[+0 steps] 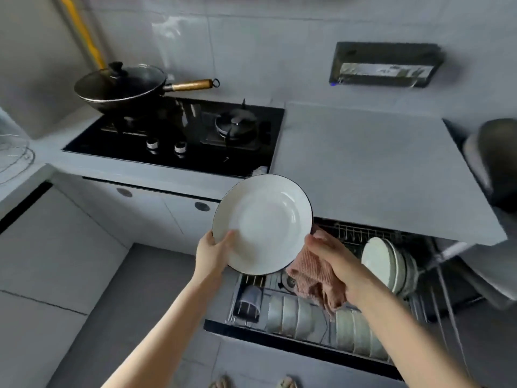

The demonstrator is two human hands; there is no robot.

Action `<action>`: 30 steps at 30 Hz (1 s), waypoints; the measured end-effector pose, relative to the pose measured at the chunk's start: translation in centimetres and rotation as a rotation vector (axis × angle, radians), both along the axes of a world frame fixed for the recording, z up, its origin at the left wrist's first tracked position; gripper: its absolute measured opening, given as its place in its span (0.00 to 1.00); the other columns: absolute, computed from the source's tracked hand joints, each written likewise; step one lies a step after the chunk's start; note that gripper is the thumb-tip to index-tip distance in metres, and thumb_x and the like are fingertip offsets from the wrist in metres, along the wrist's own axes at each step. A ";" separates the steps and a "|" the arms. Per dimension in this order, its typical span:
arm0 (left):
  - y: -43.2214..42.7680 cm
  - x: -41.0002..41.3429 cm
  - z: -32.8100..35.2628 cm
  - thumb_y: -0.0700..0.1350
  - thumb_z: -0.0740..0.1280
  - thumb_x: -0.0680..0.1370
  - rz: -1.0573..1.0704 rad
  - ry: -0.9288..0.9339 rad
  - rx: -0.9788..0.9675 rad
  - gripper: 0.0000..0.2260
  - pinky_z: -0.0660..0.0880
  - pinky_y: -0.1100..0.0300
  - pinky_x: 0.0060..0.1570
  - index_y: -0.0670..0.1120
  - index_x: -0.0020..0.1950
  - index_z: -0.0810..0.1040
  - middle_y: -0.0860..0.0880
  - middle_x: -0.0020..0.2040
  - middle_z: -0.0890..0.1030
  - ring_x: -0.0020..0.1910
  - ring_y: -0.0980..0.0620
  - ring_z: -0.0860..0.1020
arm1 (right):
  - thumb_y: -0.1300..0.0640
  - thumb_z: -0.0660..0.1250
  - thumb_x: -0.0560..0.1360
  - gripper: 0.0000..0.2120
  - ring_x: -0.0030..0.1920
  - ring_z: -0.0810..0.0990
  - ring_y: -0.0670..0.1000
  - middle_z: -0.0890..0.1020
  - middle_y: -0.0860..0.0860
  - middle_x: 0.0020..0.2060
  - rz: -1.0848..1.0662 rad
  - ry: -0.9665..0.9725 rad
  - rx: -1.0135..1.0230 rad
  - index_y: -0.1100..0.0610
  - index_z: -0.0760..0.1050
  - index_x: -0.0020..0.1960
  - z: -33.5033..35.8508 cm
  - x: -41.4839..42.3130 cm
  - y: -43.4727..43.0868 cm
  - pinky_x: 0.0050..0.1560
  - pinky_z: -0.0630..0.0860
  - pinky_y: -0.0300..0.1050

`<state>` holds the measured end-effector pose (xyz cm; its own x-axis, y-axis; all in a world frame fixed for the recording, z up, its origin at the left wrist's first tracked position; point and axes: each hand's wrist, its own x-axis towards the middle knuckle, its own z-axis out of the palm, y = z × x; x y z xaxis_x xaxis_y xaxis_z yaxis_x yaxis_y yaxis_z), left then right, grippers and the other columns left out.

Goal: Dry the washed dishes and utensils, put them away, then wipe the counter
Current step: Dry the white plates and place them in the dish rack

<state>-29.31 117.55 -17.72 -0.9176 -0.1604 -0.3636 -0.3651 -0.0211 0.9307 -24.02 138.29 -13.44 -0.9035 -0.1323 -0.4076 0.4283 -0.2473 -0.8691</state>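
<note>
A: What is held up in the middle?

B: A white plate with a dark rim is held up over the open drawer. It is tilted, so its inside is seen. Its lower left edge is gripped by the left hand, with the thumb laid on the inside.

A: And the right hand?

B: A pink cloth is bunched up in it, and the grip is closed around the cloth. The cloth is pressed to the lower right edge of the plate, partly behind it.

A: What is kept in the drawer?

B: White bowls are stood in a row at the near side, and more plates are stacked on edge at the right.

A: What is seen farther away?

B: A grey bench is seen above the drawer. A black stove is set at the far left, and a covered wok is placed on it.
</note>
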 end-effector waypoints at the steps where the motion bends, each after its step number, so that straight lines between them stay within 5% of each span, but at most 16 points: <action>1: 1.4 0.0 -0.5 0.42 0.67 0.76 -0.061 -0.010 0.004 0.01 0.75 0.55 0.43 0.47 0.47 0.79 0.46 0.45 0.82 0.43 0.48 0.79 | 0.53 0.81 0.60 0.27 0.42 0.85 0.53 0.85 0.57 0.45 -0.030 -0.041 -0.041 0.56 0.76 0.56 -0.4 0.6 1.3 0.37 0.80 0.42; 6: 7.9 -0.6 -4.4 0.49 0.71 0.71 -0.324 -0.177 -0.044 0.18 0.77 0.49 0.48 0.41 0.56 0.78 0.44 0.49 0.83 0.45 0.46 0.79 | 0.64 0.73 0.66 0.21 0.42 0.85 0.51 0.86 0.54 0.42 -0.266 -0.118 0.018 0.56 0.76 0.58 -3.8 3.4 6.7 0.38 0.80 0.41; 9: 11.8 -0.8 -7.3 0.47 0.69 0.76 -0.479 -0.313 -0.024 0.14 0.80 0.54 0.38 0.42 0.58 0.76 0.44 0.49 0.81 0.43 0.46 0.80 | 0.69 0.68 0.72 0.21 0.46 0.84 0.53 0.86 0.54 0.45 -0.408 -0.150 0.050 0.51 0.76 0.60 -5.8 5.0 9.5 0.45 0.81 0.46; 11: 14.2 -0.8 -8.5 0.46 0.65 0.78 -0.651 -0.400 -0.054 0.10 0.81 0.55 0.35 0.45 0.58 0.74 0.44 0.50 0.81 0.42 0.47 0.81 | 0.70 0.65 0.74 0.24 0.36 0.81 0.60 0.83 0.61 0.40 -0.489 -0.194 0.052 0.46 0.75 0.61 -6.9 5.8 11.2 0.39 0.79 0.48; 14: 17.2 -1.0 -9.5 0.48 0.62 0.80 -0.895 -0.482 -0.136 0.08 0.82 0.52 0.41 0.45 0.56 0.72 0.41 0.47 0.81 0.40 0.46 0.82 | 0.70 0.61 0.75 0.26 0.22 0.70 0.54 0.81 0.63 0.37 -0.558 -0.256 0.036 0.46 0.72 0.66 -7.7 6.6 13.8 0.26 0.71 0.41; 17: 18.9 -2.3 -10.8 0.44 0.61 0.81 -0.905 -0.532 -0.145 0.08 0.81 0.53 0.40 0.42 0.57 0.72 0.42 0.41 0.80 0.36 0.46 0.80 | 0.71 0.58 0.74 0.28 0.19 0.68 0.52 0.84 0.61 0.44 -0.577 -0.298 0.158 0.46 0.71 0.67 -8.3 6.5 16.7 0.23 0.67 0.38; 20: 19.9 -4.2 -11.5 0.42 0.62 0.80 -0.922 -0.547 -0.173 0.05 0.81 0.56 0.36 0.42 0.54 0.73 0.42 0.41 0.80 0.35 0.47 0.79 | 0.72 0.57 0.73 0.27 0.19 0.71 0.48 0.81 0.51 0.28 -0.600 -0.385 0.313 0.50 0.72 0.66 -8.5 6.7 19.8 0.22 0.67 0.37; 22: 20.6 -5.6 -11.9 0.41 0.61 0.80 -0.940 -0.538 -0.180 0.04 0.81 0.56 0.35 0.42 0.52 0.73 0.42 0.39 0.80 0.36 0.46 0.79 | 0.73 0.56 0.72 0.26 0.24 0.73 0.54 0.80 0.50 0.26 -0.612 -0.408 0.402 0.52 0.73 0.64 -8.3 6.9 21.6 0.25 0.67 0.38; 26: 22.1 -7.2 -12.4 0.39 0.61 0.80 -0.945 -0.529 -0.224 0.03 0.80 0.58 0.32 0.43 0.47 0.73 0.42 0.40 0.79 0.35 0.46 0.78 | 0.72 0.58 0.72 0.23 0.29 0.77 0.53 0.82 0.54 0.36 -0.652 -0.515 0.559 0.52 0.75 0.60 -8.7 7.1 25.3 0.22 0.71 0.36; 30: 23.6 -8.0 -12.6 0.38 0.61 0.80 -0.937 -0.540 -0.237 0.04 0.79 0.53 0.39 0.42 0.47 0.74 0.41 0.41 0.79 0.37 0.45 0.79 | 0.71 0.60 0.72 0.22 0.37 0.80 0.52 0.81 0.55 0.45 -0.630 -0.646 0.635 0.50 0.75 0.60 -10.4 7.3 29.6 0.25 0.74 0.35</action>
